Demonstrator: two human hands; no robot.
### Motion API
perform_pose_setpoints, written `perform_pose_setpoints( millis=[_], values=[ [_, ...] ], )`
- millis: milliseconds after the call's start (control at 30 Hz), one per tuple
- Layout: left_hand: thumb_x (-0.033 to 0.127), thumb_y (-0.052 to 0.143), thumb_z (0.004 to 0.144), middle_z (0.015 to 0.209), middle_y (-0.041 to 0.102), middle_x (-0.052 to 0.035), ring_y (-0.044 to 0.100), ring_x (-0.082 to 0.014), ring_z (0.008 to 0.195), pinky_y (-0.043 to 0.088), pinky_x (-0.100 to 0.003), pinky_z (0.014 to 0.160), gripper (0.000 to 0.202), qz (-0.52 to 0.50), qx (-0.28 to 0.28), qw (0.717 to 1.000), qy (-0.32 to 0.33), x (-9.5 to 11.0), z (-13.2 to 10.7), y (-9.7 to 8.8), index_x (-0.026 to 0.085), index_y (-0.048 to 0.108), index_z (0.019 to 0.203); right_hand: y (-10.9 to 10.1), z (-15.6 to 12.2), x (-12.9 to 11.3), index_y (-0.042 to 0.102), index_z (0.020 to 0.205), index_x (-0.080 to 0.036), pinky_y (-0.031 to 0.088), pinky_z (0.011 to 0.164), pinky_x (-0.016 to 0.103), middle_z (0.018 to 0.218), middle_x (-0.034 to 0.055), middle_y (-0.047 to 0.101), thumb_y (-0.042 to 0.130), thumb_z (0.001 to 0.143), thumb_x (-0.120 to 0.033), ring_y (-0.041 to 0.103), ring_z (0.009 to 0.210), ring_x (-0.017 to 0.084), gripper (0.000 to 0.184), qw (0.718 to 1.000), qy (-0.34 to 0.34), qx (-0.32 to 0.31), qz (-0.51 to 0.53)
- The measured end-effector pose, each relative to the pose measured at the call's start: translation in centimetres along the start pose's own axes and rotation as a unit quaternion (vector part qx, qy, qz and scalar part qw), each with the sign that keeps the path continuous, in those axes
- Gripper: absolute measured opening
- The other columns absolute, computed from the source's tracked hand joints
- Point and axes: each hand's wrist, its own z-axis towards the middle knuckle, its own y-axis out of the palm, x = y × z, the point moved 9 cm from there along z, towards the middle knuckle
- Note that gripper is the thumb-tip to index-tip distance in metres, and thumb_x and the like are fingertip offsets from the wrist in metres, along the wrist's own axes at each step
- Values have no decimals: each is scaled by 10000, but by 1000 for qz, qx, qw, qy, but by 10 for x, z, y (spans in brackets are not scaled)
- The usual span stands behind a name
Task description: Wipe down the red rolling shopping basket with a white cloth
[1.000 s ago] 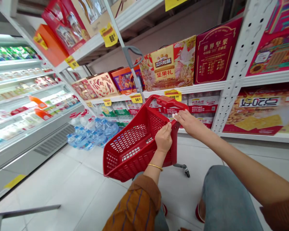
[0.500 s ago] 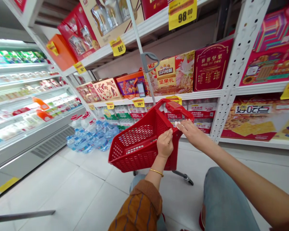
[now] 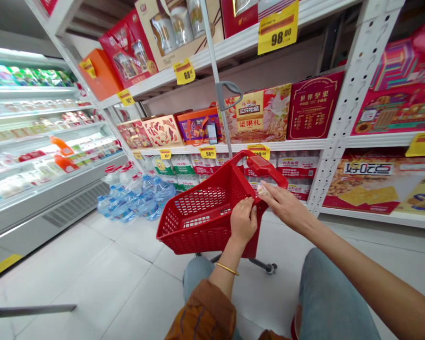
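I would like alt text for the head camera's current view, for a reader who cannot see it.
A person's left hand grips a red perforated plastic shopping cart, while the right hand holds a small whitish crumpled wad near its handle. Behind stand white metal shelves of colourful boxes; at left, clear plastic bottles sit on white floor tiles.

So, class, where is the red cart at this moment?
In the head view, the red cart is mid-picture, in front of the white shelf, with the left hand on it and the right hand by its handle.
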Motion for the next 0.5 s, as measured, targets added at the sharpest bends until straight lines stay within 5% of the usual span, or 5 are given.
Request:
perform_pose_setpoints(
  millis=[100,267,500],
  values=[
    [171,409,949,1247,644,-150,574,-236,1217,473,-465,1046,341,18,-7,999,-37,4,-1,3,121,562,1250,3,4,-12,584,1244,-120,481,961,472,1389,161,529,440,917,-90,548,1152,282,358,1000,-8,5,-3],
    [126,371,947,1246,644,-146,582,-217,1196,474,-440,1033,375,-4,-29,999,-46,3,-6,10,135,542,1280,13,1,-27,500,1342,-56,382,1078,531,1400,192,506,510,907,-205,413,1320,342,459,999,-35,-13,-9],
    [151,407,961,1165,687,-127,628,-205,1102,519,-393,938,319,-17,7,1000,-20,1,-8,-3,150,592,1220,8,-1,-20,458,1383,-104,430,1070,429,1364,147,557,424,919,-64,516,1256,250,466,992,-110,-38,-38]
  ],
)
